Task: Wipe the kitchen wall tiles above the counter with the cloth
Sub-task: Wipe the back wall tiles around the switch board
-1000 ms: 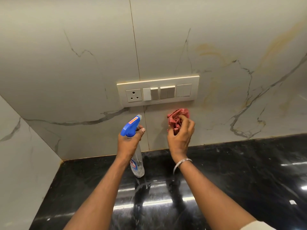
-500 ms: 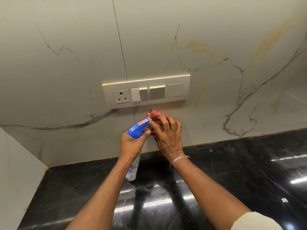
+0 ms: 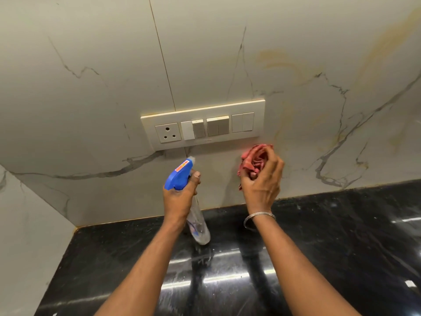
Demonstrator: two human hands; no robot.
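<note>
A: Right hand [image 3: 259,181] has its fingers curled tight round the bunched red cloth [image 3: 256,159], pressed to the wall tiles [image 3: 296,53] just below and right of the switch plate [image 3: 202,124]. Contact patch looks small because it's wadded.

B: Left?

A: Left hand [image 3: 180,195] is wrapped round the neck of the spray bottle [image 3: 185,179], forefinger up by the trigger, nozzle facing the tile right under the plate. The bottle hangs clear above the black counter [image 3: 341,236].

B: Risks?

A: Main one, I'd judge, is liquid. A squeeze from there would throw mist at the open socket [image 3: 168,132] and the rocker gaps. A damp cloth dragged upward could also catch the plate's lower edge and flip a switch.

B: Anything else?

A: The balled cloth would streak rather than clear. The yellowish marks further up and right may be tile veining or grime; can't tell. The counter already shows wet speckle, so run-off would pool along the wall joint.
</note>
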